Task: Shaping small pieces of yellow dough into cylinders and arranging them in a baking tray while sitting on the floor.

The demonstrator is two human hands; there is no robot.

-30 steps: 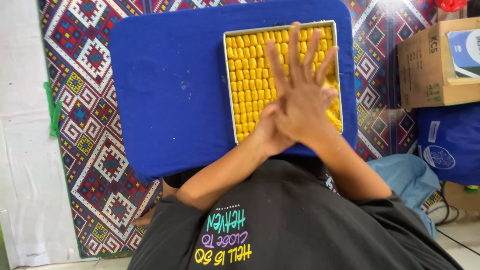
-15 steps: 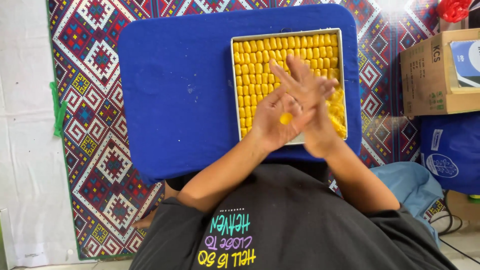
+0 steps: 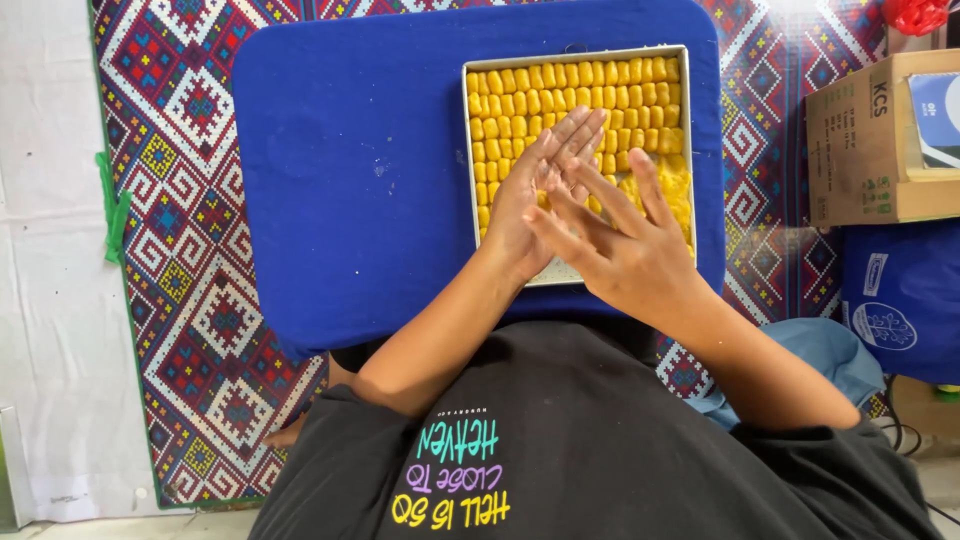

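A square metal tray [image 3: 575, 51] holds several rows of small yellow dough pieces [image 3: 560, 92] and rests on a blue padded board [image 3: 350, 180]. Both hands hover over the tray's near half. My left hand [image 3: 535, 205] lies palm up with its fingers stretched toward the far right. My right hand [image 3: 625, 255] crosses over it, palm down, fingers spread. The palms press together where they overlap. The yellow dough piece seen between them earlier is hidden there. The near right part of the tray shows a looser yellow mass [image 3: 678, 190].
The blue board sits on a red, blue and white patterned mat [image 3: 190, 300]. A cardboard box [image 3: 865, 150] stands at the right, above a blue bag [image 3: 900, 300]. A green strip [image 3: 112, 205] marks the mat's left edge. A black shirt [image 3: 600, 450] fills the lower view.
My right hand has slid back toward me across the left palm, while the left fingers reach farther out. The yellow piece that showed between the palms is covered now.
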